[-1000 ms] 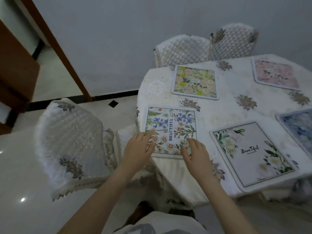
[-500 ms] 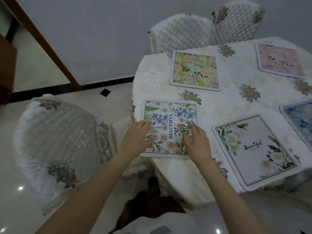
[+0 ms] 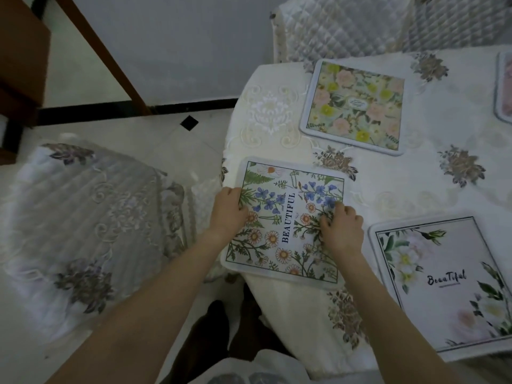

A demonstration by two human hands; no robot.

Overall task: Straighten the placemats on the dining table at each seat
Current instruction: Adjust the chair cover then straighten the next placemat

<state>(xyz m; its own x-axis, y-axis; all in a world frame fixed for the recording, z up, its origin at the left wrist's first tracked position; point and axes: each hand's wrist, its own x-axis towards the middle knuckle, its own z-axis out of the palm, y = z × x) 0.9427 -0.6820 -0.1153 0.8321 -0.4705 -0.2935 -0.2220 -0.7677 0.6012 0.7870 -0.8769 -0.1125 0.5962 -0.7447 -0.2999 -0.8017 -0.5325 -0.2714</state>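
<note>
In the head view, the square white placemat printed with blue and orange flowers and the word BEAUTIFUL (image 3: 285, 225) lies at the centre of the frame, at the rounded near edge of the table draped in a cream embroidered tablecloth (image 3: 266, 112), its lower left corner jutting just past that edge. The left hand (image 3: 228, 210) clasps the mat's left border, fingers curled over it; the right hand (image 3: 342, 227) presses bent fingertips onto the mat's right half, clasping nothing. The mat sits directly ahead of both hands, equally near each, its lettering running up the frame with a slight rightward tilt. Squaring it probably calls for a small twist between the two hands. Right of it lies a pale white-rose placemat (image 3: 443, 275); above, a yellow and pink floral placemat (image 3: 354, 106).
</note>
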